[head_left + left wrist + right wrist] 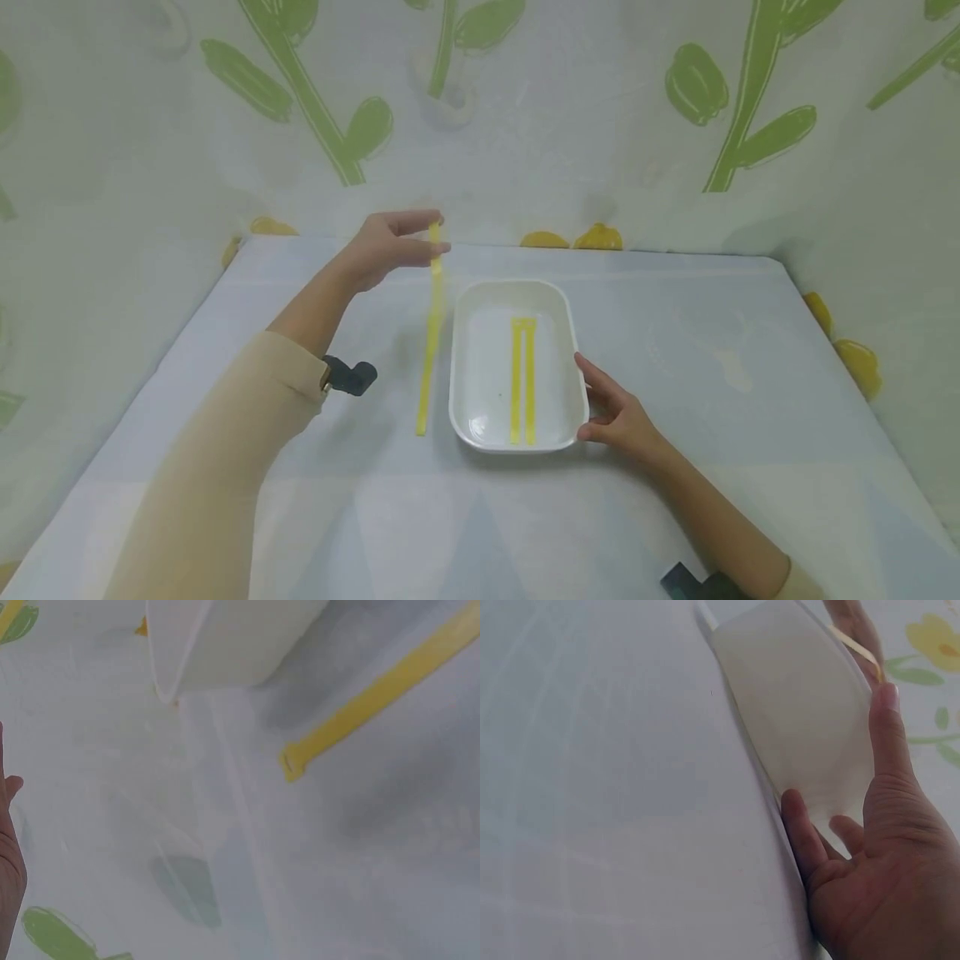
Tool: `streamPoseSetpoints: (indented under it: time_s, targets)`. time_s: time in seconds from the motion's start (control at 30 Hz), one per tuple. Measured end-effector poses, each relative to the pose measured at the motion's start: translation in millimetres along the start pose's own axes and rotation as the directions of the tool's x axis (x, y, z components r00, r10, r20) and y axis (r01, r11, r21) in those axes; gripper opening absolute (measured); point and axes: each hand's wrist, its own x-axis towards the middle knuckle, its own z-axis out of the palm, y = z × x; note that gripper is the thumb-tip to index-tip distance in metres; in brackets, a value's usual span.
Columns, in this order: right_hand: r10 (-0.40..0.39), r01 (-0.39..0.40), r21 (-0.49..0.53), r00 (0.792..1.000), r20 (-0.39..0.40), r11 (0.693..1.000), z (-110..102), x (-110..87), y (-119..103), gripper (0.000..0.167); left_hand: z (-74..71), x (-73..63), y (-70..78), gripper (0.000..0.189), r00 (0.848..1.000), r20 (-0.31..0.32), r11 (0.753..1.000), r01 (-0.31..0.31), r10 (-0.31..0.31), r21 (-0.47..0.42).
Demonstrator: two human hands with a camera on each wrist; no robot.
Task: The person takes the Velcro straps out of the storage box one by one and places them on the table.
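Note:
High over the table's left side, my left hand pinches a long yellow strap near its upper end, between thumb and fingers. The strap hangs down just left of a white rectangular dish. In the left wrist view the strap's lower end shows a small slotted head. Two similar yellow straps lie side by side in the dish, slotted heads toward the far side. At the dish's near right corner my right hand holds the rim and side, and the right wrist view shows its fingers against the outer wall.
A pale blue and white cloth covers the table under the dish. Behind the table hangs a light curtain-like sheet with green leaf prints. Dark wrist cameras are strapped to both forearms.

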Motion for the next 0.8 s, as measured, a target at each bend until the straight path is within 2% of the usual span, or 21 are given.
streamPoseSetpoints:
  time_s: [0.27, 0.47, 0.8]
  targets:
    - [-0.007, 0.007, 0.03, 1.0, 0.01, 1.0, -0.3, 0.1, -0.3, 0.093, -15.5, -17.0, -35.1, 0.061, 0.998, 0.032, 0.999, 0.047, -0.047, 0.002]
    - [0.0, 0.0, 0.012, 1.0, 0.0, 1.0, -1.1, -0.4, 0.8, 0.093, -16.6, -29.4, -59.1, 0.062, 0.996, 0.048, 0.997, 0.072, -0.073, 0.031]
    - [-0.002, 0.002, 0.033, 1.0, 0.006, 0.999, -1.0, 0.2, 2.6, 0.093, -14.0, -38.9, -102.8, 0.065, 0.99, 0.051, 0.99, 0.126, -0.13, 0.066]
